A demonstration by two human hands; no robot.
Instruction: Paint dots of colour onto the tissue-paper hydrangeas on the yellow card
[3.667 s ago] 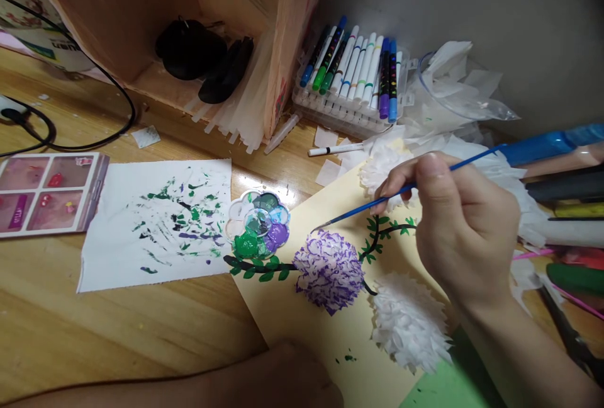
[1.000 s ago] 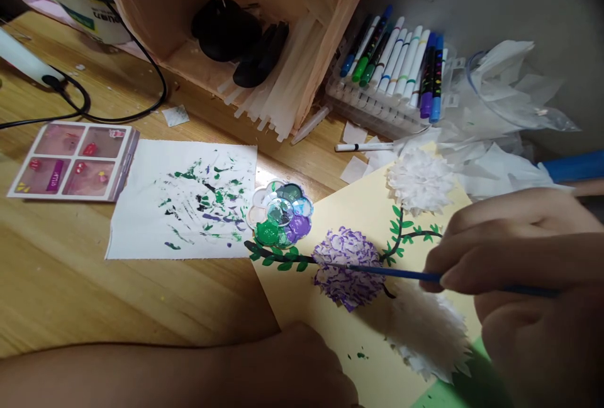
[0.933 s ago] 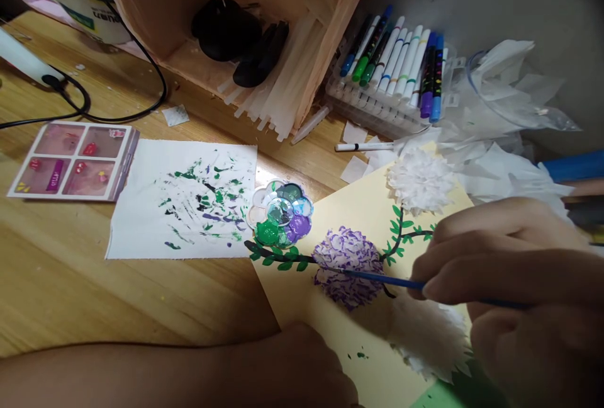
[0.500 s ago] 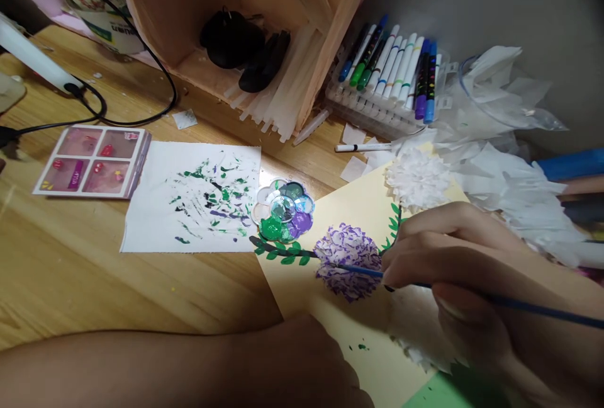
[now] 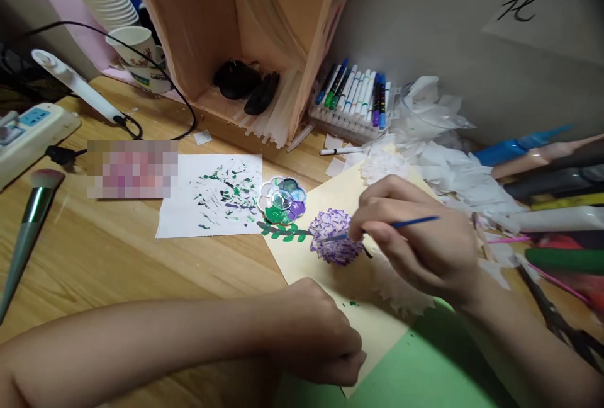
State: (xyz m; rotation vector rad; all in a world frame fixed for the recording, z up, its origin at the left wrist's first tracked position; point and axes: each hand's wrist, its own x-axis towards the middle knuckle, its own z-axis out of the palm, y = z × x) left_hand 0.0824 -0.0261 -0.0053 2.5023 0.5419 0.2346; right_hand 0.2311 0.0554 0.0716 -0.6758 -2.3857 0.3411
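Swung upward at its rear end since the previous frame, the blue paintbrush (image 5: 416, 221) is pinched between thumb and fingertips of our right hand (image 5: 419, 244). We see its tip at the left part of the purple-edged flower (image 5: 335, 222), on the cream sheet (image 5: 377, 332). Our left hand (image 5: 321, 332) is curled, fingers folded together, over the near part of the sheet. We note the paint palette (image 5: 267, 191) beside the smeared white paper (image 5: 177, 216).

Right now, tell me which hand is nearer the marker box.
Right: the right hand is just in front of the marker box; the left hand lies farther off, on the yellow sheet.
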